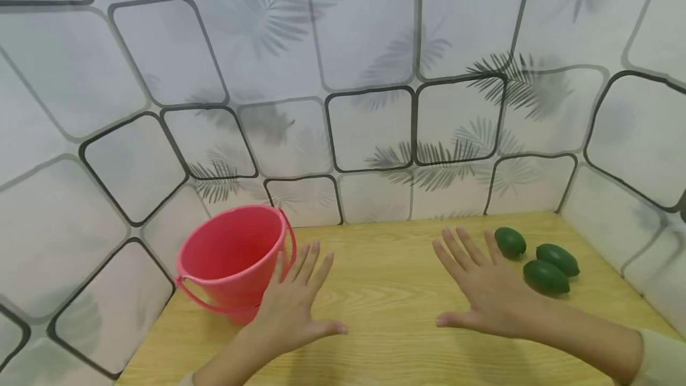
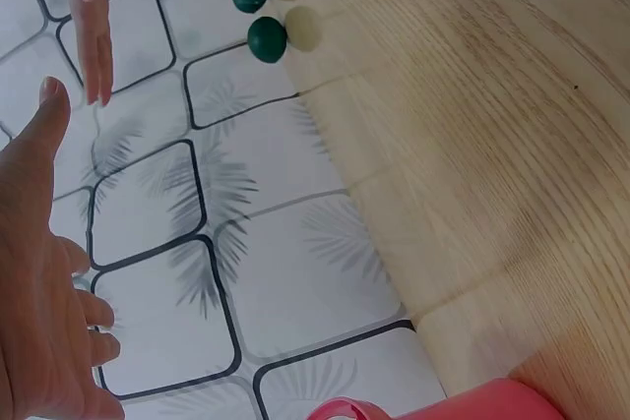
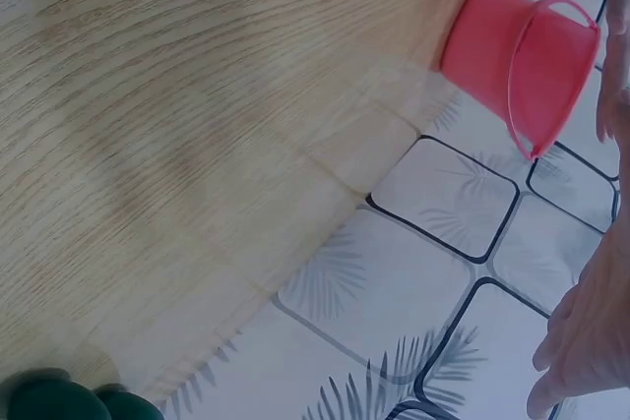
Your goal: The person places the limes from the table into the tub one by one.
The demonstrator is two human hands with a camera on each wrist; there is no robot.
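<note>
Fingers spread, my left hand is held over the table just right of a pink-red bucket, overlapping its side in the head view. The bucket stands upright, its thin handle hanging down over the outside. My right hand is also spread flat and holds nothing. Beyond its fingers, at the right, lie a dark green oval fruit and two more like it, a rear one and a front one. The right wrist view shows the bucket across the table from my right hand.
The light wood-grain table meets a wall at the back, covered in rounded-square and palm-leaf patterns. The same patterned covering closes in the left and right sides. The bucket stands near the left side, the green fruits near the right.
</note>
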